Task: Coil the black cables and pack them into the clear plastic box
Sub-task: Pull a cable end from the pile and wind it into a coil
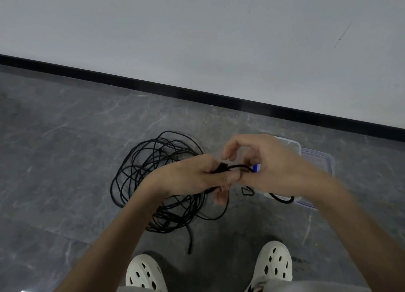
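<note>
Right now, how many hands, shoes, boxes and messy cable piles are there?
Hands: 2, left hand, right hand
Shoes: 2, left shoe, right shoe
Boxes: 1, clear plastic box
Cable piles: 1, black cable pile
Total: 6

Floor [65, 160] layout as I read it: cable heap [153, 151] at left, box [317, 158] just right of it, baseboard [197, 94] behind both. My left hand [197, 175] and right hand [274, 166] meet above their gap, a cable strand [237, 166] between them; my shoes [275, 263] stand in front.
</note>
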